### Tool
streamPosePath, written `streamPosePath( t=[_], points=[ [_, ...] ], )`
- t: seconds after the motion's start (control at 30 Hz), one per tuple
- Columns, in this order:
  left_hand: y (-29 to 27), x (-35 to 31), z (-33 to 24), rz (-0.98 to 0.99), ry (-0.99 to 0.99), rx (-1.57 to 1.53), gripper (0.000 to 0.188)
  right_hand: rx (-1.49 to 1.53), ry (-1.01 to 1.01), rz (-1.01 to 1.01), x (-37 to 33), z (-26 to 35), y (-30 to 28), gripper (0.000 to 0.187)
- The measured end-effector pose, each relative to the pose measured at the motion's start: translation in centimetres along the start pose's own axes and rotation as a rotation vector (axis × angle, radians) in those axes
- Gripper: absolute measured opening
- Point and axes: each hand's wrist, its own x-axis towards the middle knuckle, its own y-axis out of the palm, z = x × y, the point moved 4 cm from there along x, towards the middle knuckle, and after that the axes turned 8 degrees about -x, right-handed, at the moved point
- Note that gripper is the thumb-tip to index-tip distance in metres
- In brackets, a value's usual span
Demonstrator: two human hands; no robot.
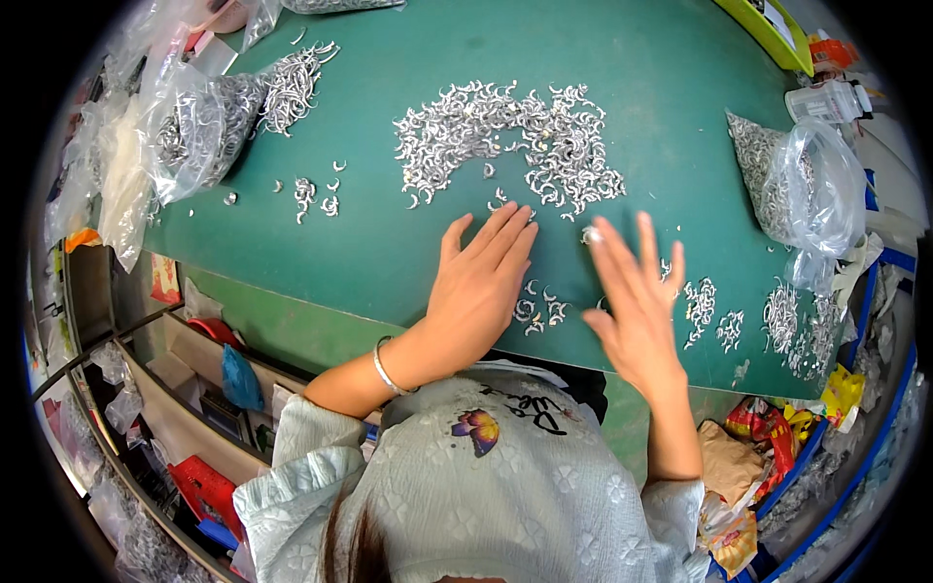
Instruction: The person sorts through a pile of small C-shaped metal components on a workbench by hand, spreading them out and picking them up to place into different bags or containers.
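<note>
A wide, arched pile of small silvery crescent-shaped metal pieces [457,131] lies on the green tabletop [369,262]. Just below its near edge, my left hand [478,282] is laid out with fingers stretched and thumb apart, its fingertips beside a few loose crescents. To the right, my right hand [637,301] has its fingers spread. A pale piece [590,235] sits at its index fingertip; whether the finger touches it I cannot tell. A small group of crescents [530,311] lies between the two hands near the table edge. Neither hand grips anything.
Small heaps of crescents [780,316] lie at the right. An open bag of crescents [209,121] spills at the far left; another clear bag [802,185] stands at the right, near a white bottle [826,100]. Drawers [185,360] are below left; wrappers [768,437] lie lower right.
</note>
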Motion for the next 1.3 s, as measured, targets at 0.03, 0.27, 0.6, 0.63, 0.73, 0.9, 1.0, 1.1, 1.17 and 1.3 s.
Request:
streamPosePath(
  t=[0.03,0.27,0.6,0.63,0.73,0.9,1.0,1.1,1.17,1.3],
  points=[
    [0.2,0.2,0.0,0.008,0.007,0.016,0.044,-0.009,-0.031,0.009,1.3,0.8,0.5,0.074],
    [0.7,-1.0,-1.6,0.159,0.057,-0.168,0.053,0.009,-0.064,0.177,-1.4,0.6,1.4,0.075],
    [0.4,-1.1,-2.9,0.148,0.058,-0.405,0.046,0.087,-0.020,0.091,-4.0,-1.2,0.4,0.073],
    [0.6,-1.4,-3.0,0.140,0.073,-0.392,0.043,0.110,-0.050,0.117,-3.3,-0.4,0.6,0.074],
    [0.4,-2.1,-2.5,0.099,0.063,-0.352,0.035,0.041,-0.067,0.154,-2.9,-0.8,1.3,0.077],
    [-0.9,-3.4,-0.5,-0.011,-0.001,-0.246,0.033,-0.090,0.067,0.129,-6.2,-3.1,0.4,0.078],
    [-0.8,-4.0,-1.0,0.013,-0.003,-0.217,0.034,-0.060,0.104,0.096,-7.1,-2.8,0.6,0.080],
    [0.0,-4.0,-1.4,0.090,0.049,-0.155,0.036,0.063,-0.029,0.108,-6.2,0.6,1.3,0.084],
    [0.1,-4.3,-0.8,0.087,0.039,-0.108,0.036,0.059,-0.089,0.205,-6.1,1.7,2.5,0.083],
    [-1.3,-5.5,0.9,0.006,-0.002,-0.088,0.035,0.063,-0.073,0.204,-6.9,1.6,2.4,0.084]
  ],
)
